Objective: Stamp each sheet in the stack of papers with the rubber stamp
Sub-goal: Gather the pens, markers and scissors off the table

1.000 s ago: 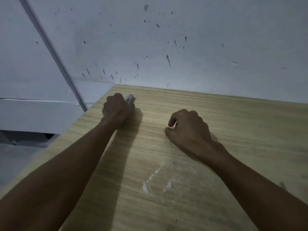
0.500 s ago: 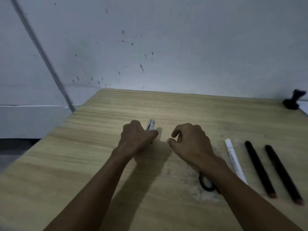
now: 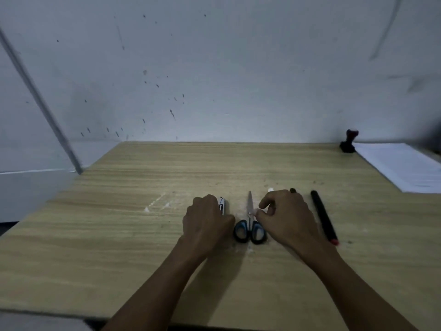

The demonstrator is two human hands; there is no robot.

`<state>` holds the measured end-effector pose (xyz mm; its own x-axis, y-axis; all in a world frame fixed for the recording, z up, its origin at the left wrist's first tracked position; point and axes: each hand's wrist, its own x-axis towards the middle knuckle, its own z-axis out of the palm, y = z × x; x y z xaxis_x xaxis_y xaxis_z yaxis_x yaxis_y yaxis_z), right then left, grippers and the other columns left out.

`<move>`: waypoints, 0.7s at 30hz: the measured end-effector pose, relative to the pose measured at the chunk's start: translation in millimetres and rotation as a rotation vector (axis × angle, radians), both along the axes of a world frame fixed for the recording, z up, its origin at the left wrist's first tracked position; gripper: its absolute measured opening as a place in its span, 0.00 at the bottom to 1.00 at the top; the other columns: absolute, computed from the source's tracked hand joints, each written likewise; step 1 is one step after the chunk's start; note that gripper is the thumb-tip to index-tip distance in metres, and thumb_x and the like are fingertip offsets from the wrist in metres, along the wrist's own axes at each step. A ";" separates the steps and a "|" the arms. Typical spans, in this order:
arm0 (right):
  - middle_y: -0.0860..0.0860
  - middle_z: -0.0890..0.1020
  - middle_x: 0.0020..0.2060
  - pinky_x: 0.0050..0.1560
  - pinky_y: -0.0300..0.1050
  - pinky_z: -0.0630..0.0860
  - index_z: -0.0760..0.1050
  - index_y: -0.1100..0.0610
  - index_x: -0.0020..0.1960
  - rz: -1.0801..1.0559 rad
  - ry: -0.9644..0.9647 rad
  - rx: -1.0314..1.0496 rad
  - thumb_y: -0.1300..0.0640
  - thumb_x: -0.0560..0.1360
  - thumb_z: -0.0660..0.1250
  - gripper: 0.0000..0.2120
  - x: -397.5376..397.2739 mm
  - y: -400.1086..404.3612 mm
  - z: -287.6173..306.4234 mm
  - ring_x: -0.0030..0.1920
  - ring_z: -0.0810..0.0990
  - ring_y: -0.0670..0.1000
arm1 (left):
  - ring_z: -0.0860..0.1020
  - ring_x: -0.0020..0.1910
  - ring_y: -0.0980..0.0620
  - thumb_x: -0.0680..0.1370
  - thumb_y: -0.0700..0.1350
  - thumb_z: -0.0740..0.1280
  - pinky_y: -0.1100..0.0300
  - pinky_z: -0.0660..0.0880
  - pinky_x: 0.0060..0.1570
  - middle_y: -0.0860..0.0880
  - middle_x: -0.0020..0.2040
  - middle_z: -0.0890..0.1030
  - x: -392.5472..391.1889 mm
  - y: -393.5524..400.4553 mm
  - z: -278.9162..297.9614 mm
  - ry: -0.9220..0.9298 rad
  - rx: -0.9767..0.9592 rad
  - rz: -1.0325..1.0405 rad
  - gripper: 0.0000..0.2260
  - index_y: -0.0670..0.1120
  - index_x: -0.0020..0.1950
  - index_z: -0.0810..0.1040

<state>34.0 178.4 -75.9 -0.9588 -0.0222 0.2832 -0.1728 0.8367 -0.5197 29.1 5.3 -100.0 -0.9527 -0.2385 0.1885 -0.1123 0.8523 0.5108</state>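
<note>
Wooden desk (image 3: 119,235) against a grey, speckled wall (image 3: 214,56), dim light. Left hand (image 3: 206,223) is knuckles-up with fingers curled over a small silvery tool (image 3: 222,204); only its tip shows past the fingers, so I can't tell what it is. Right hand (image 3: 285,217) sits just beside it, fingers curled, thumb and forefinger close together at the blade of the scissors (image 3: 249,222); can't tell whether they actually pinch anything. Scissors lie between the hands, blue-black handles toward the person. Black marker (image 3: 323,217) lies right of the right hand, with two more pen tips poking out from behind that hand. Task items are well apart from both hands: rubber stamp (image 3: 349,140) stands upright at the far right corner, touching or just beside the stack of papers (image 3: 401,166), which runs off the right edge of view. Stamping looks not started. Risks from here: left hand is occupied, so reaching for the stamp without putting the tool down means a clumsy one-handed job and sheets sliding. Reaching right across the desk could sweep the marker or scissors along. No ink pad visible, so weak impressions are possible. Stack is partly out of view, so stamp placement may be off.
</note>
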 end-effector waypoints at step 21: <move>0.48 0.82 0.39 0.44 0.46 0.79 0.82 0.49 0.47 -0.021 0.051 -0.049 0.44 0.70 0.72 0.10 26.5 17.8 14.5 0.42 0.81 0.48 | 0.76 0.51 0.43 0.73 0.68 0.61 0.54 0.68 0.42 0.44 0.54 0.75 37.4 -11.1 28.2 -0.073 -0.088 0.005 0.27 0.46 0.55 0.66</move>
<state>60.5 196.2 -61.4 -0.9433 0.0130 0.3317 -0.1826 0.8141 -0.5513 66.4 -5.8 -71.8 -0.9634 -0.2292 0.1391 -0.1512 0.8929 0.4242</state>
